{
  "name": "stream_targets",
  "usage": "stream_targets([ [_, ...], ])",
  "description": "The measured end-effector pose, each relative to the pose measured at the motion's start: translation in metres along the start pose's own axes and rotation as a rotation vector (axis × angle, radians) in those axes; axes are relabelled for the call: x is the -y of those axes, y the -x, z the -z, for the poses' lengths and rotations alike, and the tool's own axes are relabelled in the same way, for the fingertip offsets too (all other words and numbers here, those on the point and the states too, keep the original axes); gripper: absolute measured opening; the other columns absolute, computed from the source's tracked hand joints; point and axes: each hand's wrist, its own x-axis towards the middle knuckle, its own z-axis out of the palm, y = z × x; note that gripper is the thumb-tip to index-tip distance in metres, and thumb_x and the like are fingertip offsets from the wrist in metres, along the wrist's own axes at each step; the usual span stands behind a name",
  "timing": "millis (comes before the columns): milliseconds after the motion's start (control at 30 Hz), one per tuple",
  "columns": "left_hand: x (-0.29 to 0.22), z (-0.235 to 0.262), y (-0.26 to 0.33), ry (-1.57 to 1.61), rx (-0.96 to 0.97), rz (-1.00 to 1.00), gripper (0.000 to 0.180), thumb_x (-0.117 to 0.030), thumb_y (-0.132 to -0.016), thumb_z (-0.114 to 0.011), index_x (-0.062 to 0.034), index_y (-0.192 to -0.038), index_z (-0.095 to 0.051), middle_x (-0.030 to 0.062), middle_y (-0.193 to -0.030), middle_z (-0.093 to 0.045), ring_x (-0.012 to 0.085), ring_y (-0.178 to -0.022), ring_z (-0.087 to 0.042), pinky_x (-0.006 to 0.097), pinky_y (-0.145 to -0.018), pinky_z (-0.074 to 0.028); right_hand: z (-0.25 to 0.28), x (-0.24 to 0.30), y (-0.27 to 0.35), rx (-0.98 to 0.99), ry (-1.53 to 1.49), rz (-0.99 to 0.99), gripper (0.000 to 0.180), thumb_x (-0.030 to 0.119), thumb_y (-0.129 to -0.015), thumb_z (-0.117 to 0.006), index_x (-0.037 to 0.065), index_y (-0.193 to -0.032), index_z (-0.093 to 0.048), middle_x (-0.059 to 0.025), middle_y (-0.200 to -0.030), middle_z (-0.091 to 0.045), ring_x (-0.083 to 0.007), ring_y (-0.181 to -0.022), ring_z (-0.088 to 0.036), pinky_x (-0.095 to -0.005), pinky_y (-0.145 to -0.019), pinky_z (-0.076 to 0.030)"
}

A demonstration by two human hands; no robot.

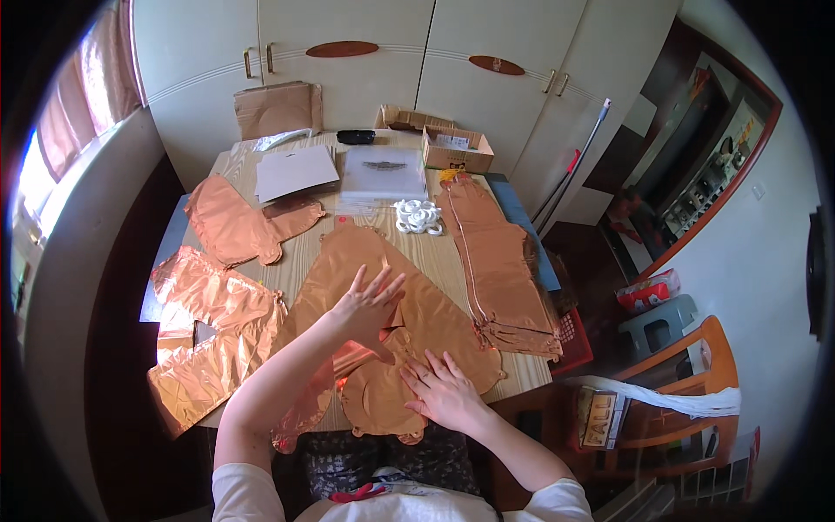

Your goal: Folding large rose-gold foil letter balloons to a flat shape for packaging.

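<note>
A large, flat, copper-coloured foil balloon (439, 317) lies on the wooden table in front of me. My left hand (370, 304) is over its middle, fingers spread, holding nothing; whether the palm touches the foil I cannot tell. On a rounded lobe of foil (374, 404) near the table's front edge rests my right hand (444, 391), palm down with the fingers stretched out. Crinkled, shiny foil (213, 374) hangs over the table's left side. Beyond it lies another flat foil balloon (230, 222). A stack of flat foil balloons (496, 261) fills the right side.
Behind the foil are a bundle of white rings (418, 217), grey-white sheets (297, 173), a clear plastic packet (383, 174), a black pouch (356, 137) and an open cardboard box (458, 148). A wooden chair (718, 365) stands at the right, near a grey stool (661, 322).
</note>
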Motion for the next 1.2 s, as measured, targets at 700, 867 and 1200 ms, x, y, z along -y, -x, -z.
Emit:
stream_targets([
  [700, -0.033, -0.031, 0.035, 0.166, -0.255, -0.062, 0.097, -0.075, -0.085, -0.042, 0.0009, -0.146, -0.036, 0.0234, -0.152, -0.033, 0.0389, -0.143, -0.027, 0.052, -0.116, -0.021, -0.004, -0.004, 0.002, -0.023, -0.100, -0.004, 0.057, 0.047, -0.092, -0.056, 0.010, -0.135, -0.053, -0.0108, -0.145, -0.046, -0.0333, -0.138, -0.037, -0.0569, -0.112, -0.028],
  [867, -0.032, -0.031, 0.035, 0.197, -0.274, -0.070, 0.096, -0.071, -0.084, -0.049, 0.0020, -0.144, -0.037, 0.0254, -0.151, -0.032, 0.0407, -0.143, -0.027, 0.053, -0.116, -0.021, -0.009, -0.021, -0.007, -0.152, -0.344, -0.023, 0.048, 0.037, -0.090, -0.064, 0.011, -0.129, -0.057, -0.0069, -0.135, -0.056, -0.0301, -0.133, -0.045, -0.0543, -0.110, -0.032],
  [1200, -0.032, -0.032, 0.034, 0.208, -0.299, -0.068, 0.096, -0.071, -0.082, -0.051, 0.0018, -0.143, -0.039, 0.0248, -0.150, -0.034, 0.0397, -0.142, -0.029, 0.053, -0.115, -0.022, -0.014, -0.047, -0.032, -0.270, -0.204, 0.119, 0.031, 0.032, -0.083, -0.071, 0.011, -0.107, -0.072, 0.0010, -0.115, -0.069, -0.0197, -0.122, -0.055, -0.0408, -0.098, -0.040],
])
